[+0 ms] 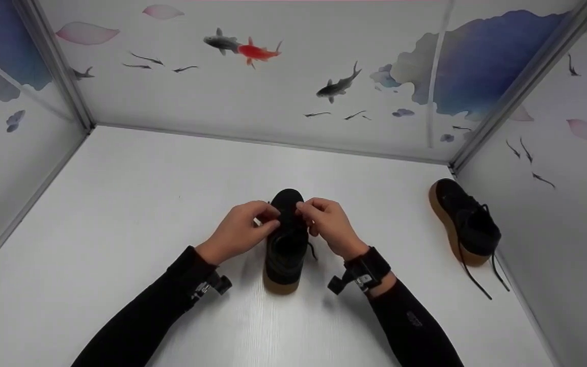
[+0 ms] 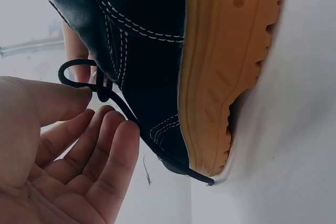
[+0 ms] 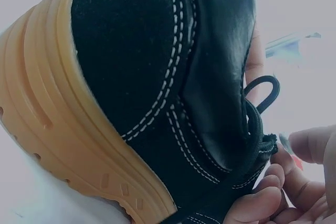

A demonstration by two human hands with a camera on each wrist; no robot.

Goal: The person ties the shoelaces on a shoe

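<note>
The shoe [image 1: 282, 278] stands between your left hand [image 1: 245, 227] and right hand [image 1: 330, 224]. Your left thumb touches the lace loop [image 2: 79, 63] atop it; I can't tell whether either hand's bent fingers pinch. Tugging the lace end [image 2: 202, 178] could collapse that loop.

Black over tan on the white-stitched, rubber-soled lace-up shoe [image 1: 286, 243] at six o'clock; patterned with red fish [image 1: 258, 51] and grey fish [image 1: 337, 88] on the flat white wall [image 1: 273, 97] at twelve.
</note>
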